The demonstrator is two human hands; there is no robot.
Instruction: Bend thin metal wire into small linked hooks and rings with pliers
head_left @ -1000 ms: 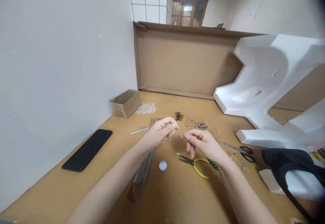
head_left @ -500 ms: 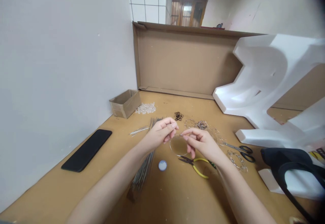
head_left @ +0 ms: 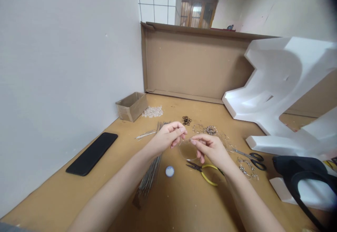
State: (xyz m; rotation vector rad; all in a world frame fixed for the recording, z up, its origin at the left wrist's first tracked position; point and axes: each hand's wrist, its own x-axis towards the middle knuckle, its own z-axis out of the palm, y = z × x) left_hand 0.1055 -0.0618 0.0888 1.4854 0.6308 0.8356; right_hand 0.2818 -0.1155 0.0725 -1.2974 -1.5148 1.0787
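A thin wire ring hangs above the table between my two hands. My right hand pinches it near its top right, thumb against forefinger. Fingers curled, my left hand is closed at the ring's upper left; the wire runs up to its fingertips, and the exact grip there is too small to see clearly. Below the ring lie pliers with yellow handles, partly behind my right wrist. A small round blue-and-white container sits left of them. Under my left forearm lies a bundle of straight wires.
Black rings, clear small pieces and a cardboard box sit farther back. Wire loops and scissors lie at right, before white foam. A black phone-like slab lies left. Cardboard stands behind.
The whole view has shifted slightly, so things appear a little farther right. Both hands keep nearly the same pose around the wire ring.
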